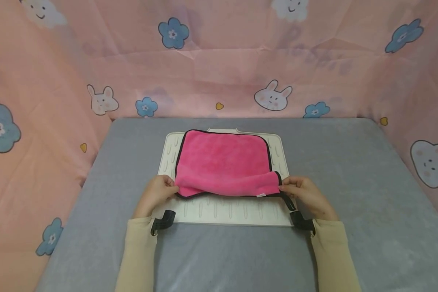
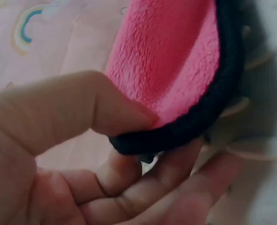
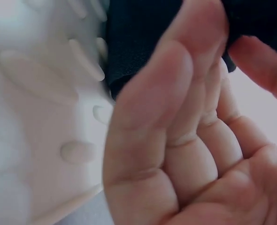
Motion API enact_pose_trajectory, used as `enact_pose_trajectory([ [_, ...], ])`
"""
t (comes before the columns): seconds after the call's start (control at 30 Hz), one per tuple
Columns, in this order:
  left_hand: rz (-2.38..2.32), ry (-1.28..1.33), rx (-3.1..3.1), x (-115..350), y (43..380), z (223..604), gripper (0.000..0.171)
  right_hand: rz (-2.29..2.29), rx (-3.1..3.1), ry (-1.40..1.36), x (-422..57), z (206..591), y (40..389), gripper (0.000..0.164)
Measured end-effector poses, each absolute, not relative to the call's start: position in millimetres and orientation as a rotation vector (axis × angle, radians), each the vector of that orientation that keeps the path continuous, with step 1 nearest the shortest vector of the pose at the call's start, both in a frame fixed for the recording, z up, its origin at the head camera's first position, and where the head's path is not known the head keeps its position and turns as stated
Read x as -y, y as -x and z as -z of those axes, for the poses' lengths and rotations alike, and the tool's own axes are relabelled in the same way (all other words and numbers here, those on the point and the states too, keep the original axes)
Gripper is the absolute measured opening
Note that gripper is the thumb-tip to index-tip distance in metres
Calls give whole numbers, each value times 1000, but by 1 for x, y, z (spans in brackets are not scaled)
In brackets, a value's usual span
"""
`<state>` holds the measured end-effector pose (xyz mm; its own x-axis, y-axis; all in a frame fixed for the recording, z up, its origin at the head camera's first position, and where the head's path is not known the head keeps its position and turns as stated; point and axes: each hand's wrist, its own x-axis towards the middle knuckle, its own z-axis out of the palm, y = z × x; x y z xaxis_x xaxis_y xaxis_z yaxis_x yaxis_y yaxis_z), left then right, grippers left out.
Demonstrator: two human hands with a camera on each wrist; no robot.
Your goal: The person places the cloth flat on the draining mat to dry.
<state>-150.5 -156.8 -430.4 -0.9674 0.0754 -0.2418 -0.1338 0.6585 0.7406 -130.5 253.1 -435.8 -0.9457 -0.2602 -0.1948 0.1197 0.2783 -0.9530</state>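
A pink plush towel with black edging is spread over a pale ridged plastic board. Its near part is turned up into a loose fold, and a small white label shows at the lower right. At the left end of the fold my left hand pinches the towel's edge. The left wrist view has the thumb on the pink pile and fingers under the black border. On the opposite end, my right hand pinches the edged side; in the right wrist view dark fabric lies behind its fingers.
The board lies on a grey covered table. Behind and at both sides hangs a pink curtain printed with rabbits and flowers. Black wrist mounts sit at both cuffs, close over the board's near corners.
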Motion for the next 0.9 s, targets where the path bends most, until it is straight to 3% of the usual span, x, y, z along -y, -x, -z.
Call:
enact_pose_trajectory([
  [0.3,-1254,25,-2422,164,150,430,8,1503,-2099,193,-255,441,132,25],
  [0.67,-1158,-54,-2370,173,146,429,10,1445,-2011,382,-252,450,131,21],
  [0.9,-1096,-120,-2390,178,145,429,13,1466,-2004,244,-253,444,131,21],
])
